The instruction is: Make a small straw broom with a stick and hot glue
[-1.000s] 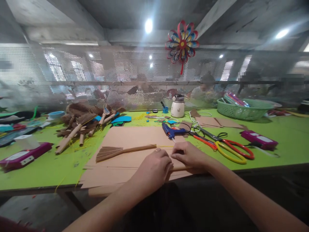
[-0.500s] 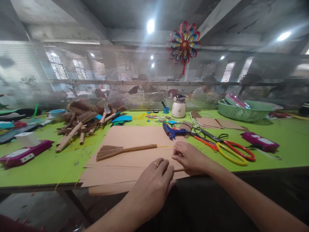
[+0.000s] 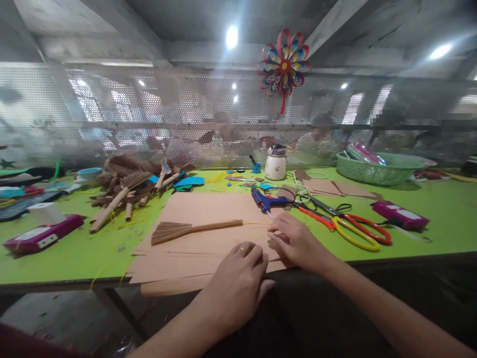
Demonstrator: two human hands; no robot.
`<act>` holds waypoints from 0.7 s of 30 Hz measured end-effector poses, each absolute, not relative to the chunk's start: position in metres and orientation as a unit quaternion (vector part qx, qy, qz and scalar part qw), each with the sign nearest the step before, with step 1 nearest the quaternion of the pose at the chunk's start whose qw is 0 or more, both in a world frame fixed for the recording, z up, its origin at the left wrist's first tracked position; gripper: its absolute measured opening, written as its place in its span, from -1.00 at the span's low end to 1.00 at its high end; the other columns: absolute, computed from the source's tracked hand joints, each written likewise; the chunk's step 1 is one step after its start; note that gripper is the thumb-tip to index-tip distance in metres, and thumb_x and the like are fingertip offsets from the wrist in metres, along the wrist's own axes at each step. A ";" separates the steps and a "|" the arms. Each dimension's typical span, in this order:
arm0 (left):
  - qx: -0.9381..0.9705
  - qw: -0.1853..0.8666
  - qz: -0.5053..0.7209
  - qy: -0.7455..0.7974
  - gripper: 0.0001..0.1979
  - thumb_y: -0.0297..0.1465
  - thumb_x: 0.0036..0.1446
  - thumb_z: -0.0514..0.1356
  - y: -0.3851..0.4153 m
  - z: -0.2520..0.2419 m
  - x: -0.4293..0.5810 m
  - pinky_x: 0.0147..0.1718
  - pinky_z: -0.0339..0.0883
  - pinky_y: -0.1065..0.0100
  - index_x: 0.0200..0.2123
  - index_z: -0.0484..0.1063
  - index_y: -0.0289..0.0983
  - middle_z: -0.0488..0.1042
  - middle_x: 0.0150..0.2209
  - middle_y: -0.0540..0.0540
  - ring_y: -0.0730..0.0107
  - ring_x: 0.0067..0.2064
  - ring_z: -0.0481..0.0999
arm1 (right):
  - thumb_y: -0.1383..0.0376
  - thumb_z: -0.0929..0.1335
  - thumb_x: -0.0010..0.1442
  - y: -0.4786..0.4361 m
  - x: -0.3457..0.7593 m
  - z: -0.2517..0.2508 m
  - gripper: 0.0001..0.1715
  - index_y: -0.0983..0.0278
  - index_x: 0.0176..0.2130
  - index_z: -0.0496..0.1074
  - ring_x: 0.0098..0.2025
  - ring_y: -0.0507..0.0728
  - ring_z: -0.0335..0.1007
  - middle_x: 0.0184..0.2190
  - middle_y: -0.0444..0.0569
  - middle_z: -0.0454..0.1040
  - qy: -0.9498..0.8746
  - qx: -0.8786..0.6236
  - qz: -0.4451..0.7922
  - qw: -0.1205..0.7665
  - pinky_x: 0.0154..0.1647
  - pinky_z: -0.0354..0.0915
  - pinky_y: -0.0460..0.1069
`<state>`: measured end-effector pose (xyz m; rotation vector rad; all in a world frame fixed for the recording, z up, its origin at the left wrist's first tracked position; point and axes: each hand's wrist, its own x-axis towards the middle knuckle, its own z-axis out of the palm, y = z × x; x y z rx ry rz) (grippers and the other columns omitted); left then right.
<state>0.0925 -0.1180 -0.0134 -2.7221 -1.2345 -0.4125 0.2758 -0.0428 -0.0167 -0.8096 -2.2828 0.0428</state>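
The folded brown paper fan (image 3: 197, 228) lies on the big brown sheets (image 3: 219, 206), just past the left hand (image 3: 240, 283), and a yellow string (image 3: 257, 223) goes from its thin end toward the right hand (image 3: 296, 243). The left fingers bend close together by the near edge, maybe to hold the paper flat, and the right fingers curl toward the thumb, but I cannot tell if either hand pinches anything. The blue glue gun (image 3: 270, 202) likely sits there for easy reach; farther back, a green basket (image 3: 359, 171) holds a shiny, colorful pack (image 3: 365, 153), and a little blue pot (image 3: 256, 169) has a dark stick (image 3: 252, 159) in it.
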 end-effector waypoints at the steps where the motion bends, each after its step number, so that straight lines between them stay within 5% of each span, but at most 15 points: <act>1: -0.902 0.061 -0.136 -0.405 -0.77 -0.31 0.20 0.11 -0.118 -0.013 0.092 -0.06 0.26 0.12 -0.10 0.34 -0.27 0.36 -0.17 -0.11 0.19 -0.11 0.28 | 0.43 0.27 0.21 -0.053 0.276 -0.016 -0.88 0.31 -0.32 0.39 -0.23 0.16 0.25 -0.35 0.02 0.40 -0.889 -0.294 0.014 0.352 -0.18 0.24 0.09; 9: -0.894 0.090 -0.143 -0.414 -0.83 -0.41 0.22 0.04 -0.121 -0.015 0.096 -0.08 0.28 0.13 -0.15 0.35 -0.29 0.34 -0.17 -0.14 0.20 -0.12 0.28 | 0.49 0.23 0.22 -0.101 0.279 -0.046 -0.62 0.36 0.03 0.31 -0.01 0.23 0.28 -0.07 0.17 0.42 -0.898 -0.258 -0.020 0.356 0.00 0.30 0.18; 21: -0.872 0.161 -0.188 -0.423 -0.64 -0.39 0.20 0.07 -0.131 -0.036 0.098 0.07 0.24 0.04 0.03 0.28 -0.45 0.38 -0.02 -0.30 0.03 0.06 0.32 | 0.49 0.22 0.21 -0.099 0.281 -0.055 -0.60 0.37 0.05 0.32 0.03 0.24 0.31 -0.05 0.18 0.43 -0.896 -0.265 -0.044 0.353 0.04 0.34 0.20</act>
